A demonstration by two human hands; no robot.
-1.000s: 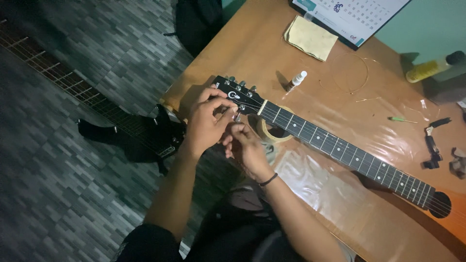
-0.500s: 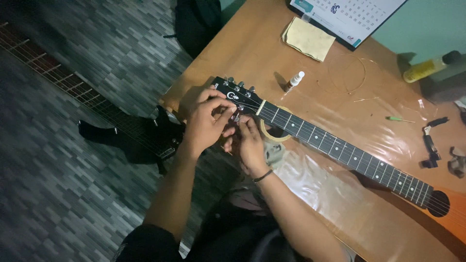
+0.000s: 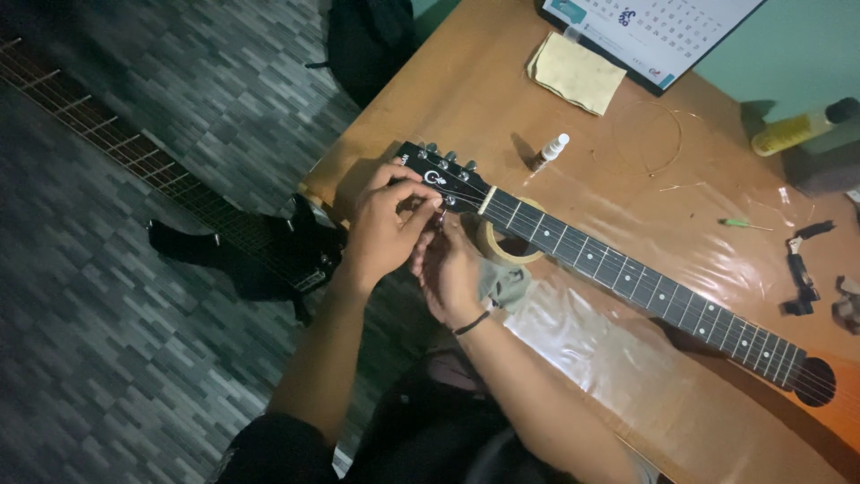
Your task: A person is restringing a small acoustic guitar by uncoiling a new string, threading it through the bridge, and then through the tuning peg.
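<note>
Both hands (image 3: 421,242) pinched closed at black wooden guitar headstock (image 3: 443,179) on brown counter (image 3: 466,81), working string at tuner; stringing unfinished, loose wire coil (image 3: 647,139) lay beyond.

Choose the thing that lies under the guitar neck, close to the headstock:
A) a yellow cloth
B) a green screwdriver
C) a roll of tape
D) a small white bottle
C: the roll of tape sits beneath the guitar neck beside the headstock; the other three things lie apart from the neck on the table.
</note>
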